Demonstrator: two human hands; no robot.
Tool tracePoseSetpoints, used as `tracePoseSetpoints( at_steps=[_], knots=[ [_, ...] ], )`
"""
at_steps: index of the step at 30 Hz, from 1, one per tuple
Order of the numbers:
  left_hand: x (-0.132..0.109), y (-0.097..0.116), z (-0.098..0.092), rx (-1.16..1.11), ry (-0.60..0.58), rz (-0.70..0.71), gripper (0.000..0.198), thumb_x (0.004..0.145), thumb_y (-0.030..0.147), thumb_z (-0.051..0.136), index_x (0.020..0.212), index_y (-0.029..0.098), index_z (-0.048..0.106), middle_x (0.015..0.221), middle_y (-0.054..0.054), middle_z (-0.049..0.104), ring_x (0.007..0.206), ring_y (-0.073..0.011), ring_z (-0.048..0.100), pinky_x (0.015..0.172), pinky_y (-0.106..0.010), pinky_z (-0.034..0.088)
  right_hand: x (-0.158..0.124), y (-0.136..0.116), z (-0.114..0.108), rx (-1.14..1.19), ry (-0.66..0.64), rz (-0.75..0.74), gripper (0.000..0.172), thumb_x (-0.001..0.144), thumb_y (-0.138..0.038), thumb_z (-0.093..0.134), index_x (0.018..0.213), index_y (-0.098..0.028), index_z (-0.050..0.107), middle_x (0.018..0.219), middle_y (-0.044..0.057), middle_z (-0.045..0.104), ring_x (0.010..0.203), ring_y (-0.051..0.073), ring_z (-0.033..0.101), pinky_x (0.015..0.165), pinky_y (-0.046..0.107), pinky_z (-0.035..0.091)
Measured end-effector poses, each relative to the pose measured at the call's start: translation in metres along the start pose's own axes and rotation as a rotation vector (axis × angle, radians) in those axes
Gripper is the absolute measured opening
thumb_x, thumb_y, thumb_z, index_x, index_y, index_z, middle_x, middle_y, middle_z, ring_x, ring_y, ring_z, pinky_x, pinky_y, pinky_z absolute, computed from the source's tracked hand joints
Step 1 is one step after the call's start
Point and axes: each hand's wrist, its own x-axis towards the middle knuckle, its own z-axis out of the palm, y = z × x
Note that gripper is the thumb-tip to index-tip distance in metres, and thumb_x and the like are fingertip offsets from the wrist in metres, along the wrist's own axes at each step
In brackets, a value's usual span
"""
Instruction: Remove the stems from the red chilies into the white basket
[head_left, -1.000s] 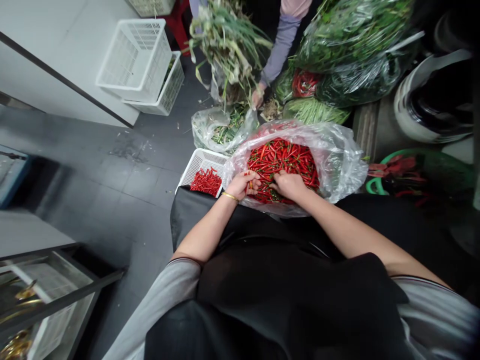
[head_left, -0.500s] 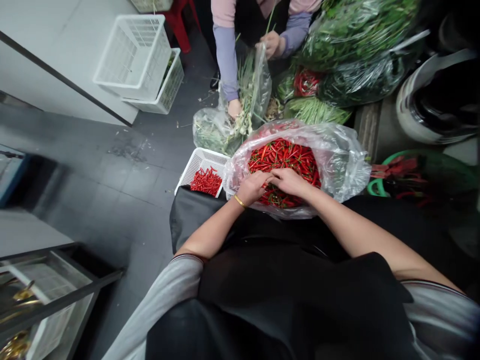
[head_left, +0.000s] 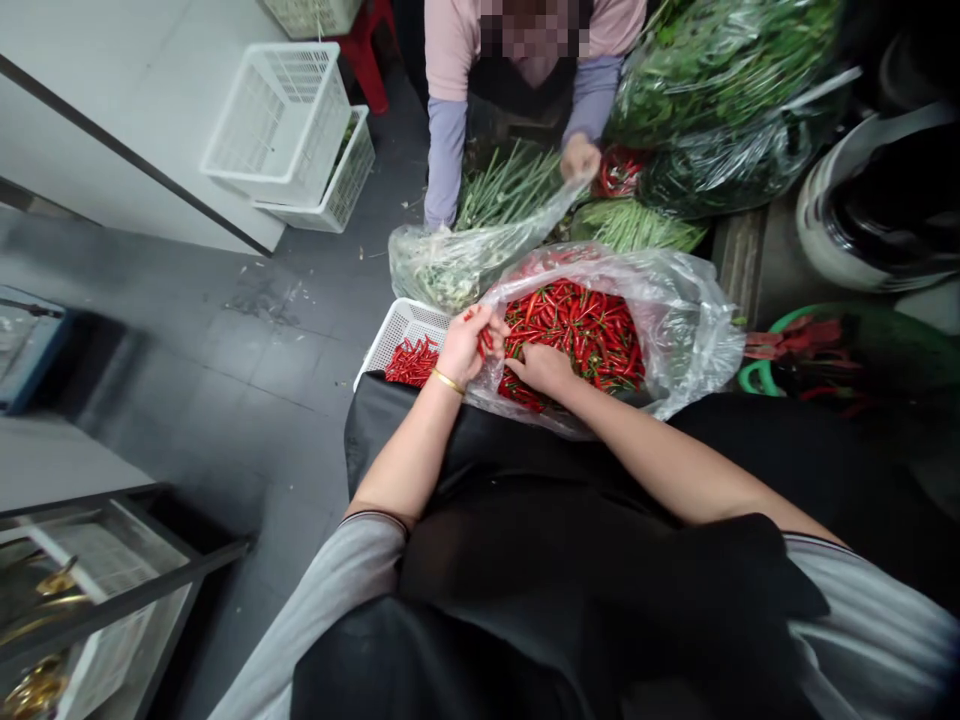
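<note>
Several red chilies (head_left: 485, 341) are in my left hand (head_left: 463, 348), its fingers curled around them at the left rim of a clear plastic bag (head_left: 679, 300). Many more red chilies (head_left: 581, 325) with green stems fill this bag in front of my lap. My right hand (head_left: 546, 370) reaches into the bag from the right, fingers bent together among the chilies; its fingertips are partly hidden and I cannot make out what they hold. Left of the bag stands a white perforated basket (head_left: 405, 316) with a pile of red chilies (head_left: 411, 362), close to my left wrist.
Across from me, a person's hand (head_left: 581, 158) lifts a plastic bag (head_left: 442, 260) by green stalks (head_left: 510, 190). Bagged greens (head_left: 720, 80) and a white bucket (head_left: 814, 215) stand right. White crates (head_left: 274, 150) sit at the upper left, a metal shelf (head_left: 127, 590) lower left.
My left hand has moved left, away from my right hand, to the bag's rim, and the chilies in it now show. My right hand has shifted slightly left. The other person has drawn their bag sideways.
</note>
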Motion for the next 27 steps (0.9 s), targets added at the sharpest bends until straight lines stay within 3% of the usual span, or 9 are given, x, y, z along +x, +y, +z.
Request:
tracePoseSetpoints(
  at_steps=[4, 7, 10, 13, 15, 18, 21, 24, 27],
  knots=[
    [0.004, -0.023, 0.002, 0.171, 0.007, -0.085, 0.032, 0.078, 0.042, 0.065, 0.069, 0.016, 0.050, 0.045, 0.009, 0.037, 0.035, -0.0018, 0.023, 0.039, -0.018, 0.016, 0.014, -0.002, 0.008, 0.022, -0.022, 0.038, 0.031, 0.087, -0.033, 0.050, 0.103, -0.012, 0.067, 0.104, 0.017, 0.069, 0.096, 0.027, 0.065, 0.074, 0.031, 0.047],
    [0.013, -0.045, -0.001, 0.408, 0.055, -0.039, 0.037, 0.069, 0.037, 0.074, 0.058, 0.015, 0.046, 0.045, 0.008, 0.037, 0.043, -0.0031, 0.030, 0.045, -0.020, 0.023, 0.004, 0.020, 0.007, 0.074, -0.010, 0.027, 0.021, 0.079, -0.028, 0.056, 0.091, -0.016, 0.068, 0.096, 0.012, 0.070, 0.089, 0.024, 0.065, 0.070, 0.029, 0.044],
    [0.019, -0.061, 0.001, 0.532, -0.028, -0.001, 0.040, 0.059, 0.035, 0.080, 0.055, 0.014, 0.046, 0.049, 0.007, 0.044, 0.050, -0.0042, 0.037, 0.052, -0.021, 0.028, -0.013, 0.040, 0.001, 0.196, 0.133, -0.060, 0.013, 0.077, -0.027, 0.057, 0.080, -0.018, 0.065, 0.081, 0.006, 0.069, 0.076, 0.020, 0.063, 0.067, 0.027, 0.042],
    [0.019, -0.060, 0.006, 0.374, -0.072, 0.006, 0.038, 0.063, 0.039, 0.077, 0.062, 0.015, 0.048, 0.051, 0.008, 0.044, 0.046, -0.0032, 0.036, 0.048, -0.019, 0.027, -0.020, 0.044, -0.006, 0.352, 0.267, -0.163, 0.023, 0.085, -0.035, 0.051, 0.079, -0.016, 0.064, 0.073, 0.005, 0.067, 0.068, 0.017, 0.059, 0.064, 0.026, 0.041],
    [0.017, -0.048, 0.004, 0.194, -0.055, -0.008, 0.034, 0.069, 0.040, 0.072, 0.069, 0.016, 0.048, 0.051, 0.008, 0.043, 0.041, -0.0024, 0.033, 0.043, -0.018, 0.022, -0.016, 0.041, -0.007, 0.357, 0.309, -0.190, 0.029, 0.090, -0.035, 0.045, 0.089, -0.015, 0.065, 0.083, 0.007, 0.068, 0.073, 0.018, 0.060, 0.067, 0.026, 0.042],
    [0.015, -0.026, -0.008, -0.007, -0.075, -0.100, 0.029, 0.074, 0.036, 0.067, 0.070, 0.016, 0.046, 0.058, 0.004, 0.052, 0.043, -0.0041, 0.042, 0.041, -0.017, 0.025, -0.008, 0.032, -0.001, 0.069, 0.271, -0.168, 0.030, 0.092, -0.025, 0.040, 0.106, -0.012, 0.063, 0.110, 0.016, 0.061, 0.085, 0.022, 0.061, 0.071, 0.030, 0.043],
    [0.012, -0.015, -0.017, -0.096, -0.160, -0.192, 0.021, 0.075, 0.029, 0.064, 0.073, 0.015, 0.049, 0.066, -0.001, 0.059, 0.051, -0.0075, 0.053, 0.043, -0.017, 0.034, -0.003, 0.032, 0.005, -0.213, 0.179, -0.183, 0.035, 0.092, -0.018, 0.032, 0.110, -0.010, 0.061, 0.119, 0.022, 0.054, 0.092, 0.026, 0.060, 0.070, 0.033, 0.043],
    [0.010, -0.019, -0.017, -0.104, -0.212, -0.234, 0.016, 0.077, 0.027, 0.063, 0.078, 0.014, 0.054, 0.054, 0.005, 0.048, 0.038, -0.0034, 0.038, 0.036, -0.014, 0.022, -0.004, 0.051, 0.000, -0.214, 0.153, -0.186, 0.032, 0.092, -0.022, 0.036, 0.108, -0.011, 0.061, 0.117, 0.020, 0.054, 0.094, 0.027, 0.060, 0.070, 0.033, 0.044],
    [0.007, -0.031, -0.005, -0.046, -0.171, -0.277, 0.027, 0.077, 0.033, 0.068, 0.069, 0.015, 0.050, 0.044, 0.011, 0.028, 0.032, -0.0001, 0.020, 0.034, -0.015, 0.008, -0.009, 0.075, -0.014, 0.107, 0.186, -0.132, 0.022, 0.087, -0.027, 0.048, 0.097, -0.014, 0.063, 0.103, 0.013, 0.061, 0.084, 0.022, 0.061, 0.070, 0.031, 0.046]
  ],
)
